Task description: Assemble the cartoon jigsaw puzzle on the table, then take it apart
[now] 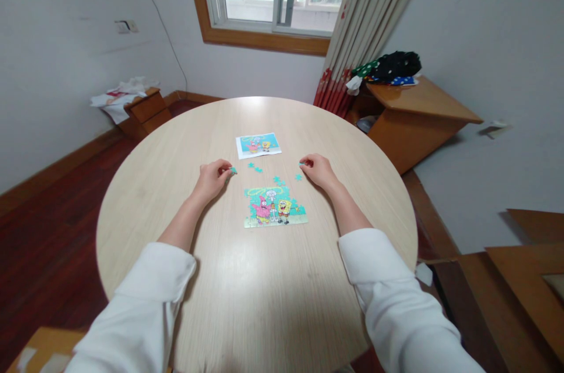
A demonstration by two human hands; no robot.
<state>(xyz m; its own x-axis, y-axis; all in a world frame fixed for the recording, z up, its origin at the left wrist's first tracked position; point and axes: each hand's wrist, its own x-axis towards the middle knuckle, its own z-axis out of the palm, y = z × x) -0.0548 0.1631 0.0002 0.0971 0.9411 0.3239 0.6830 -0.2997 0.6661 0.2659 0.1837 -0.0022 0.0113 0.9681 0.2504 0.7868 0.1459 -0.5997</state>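
A partly assembled jigsaw puzzle [264, 214] with cartoon figures lies on the round table, with gaps along its upper right edge. My left hand [214, 178], up and left of it, pinches a small teal puzzle piece [233, 171]. On the other side, my right hand [318, 170] has its fingertips closed on another teal piece [302, 163]. Several loose teal pieces [258, 170] are scattered between the hands, one of them [298, 177] just below my right fingertips. Behind them rests a reference picture sheet [259, 145] showing the same cartoon scene.
The round wooden table [145, 185] fills the middle. A small wooden cabinet [147, 110] with cloth stands at the far left. At right is a wooden desk [423, 100] with dark clothes [394, 66] on it, beside a curtain [361, 14] and window.
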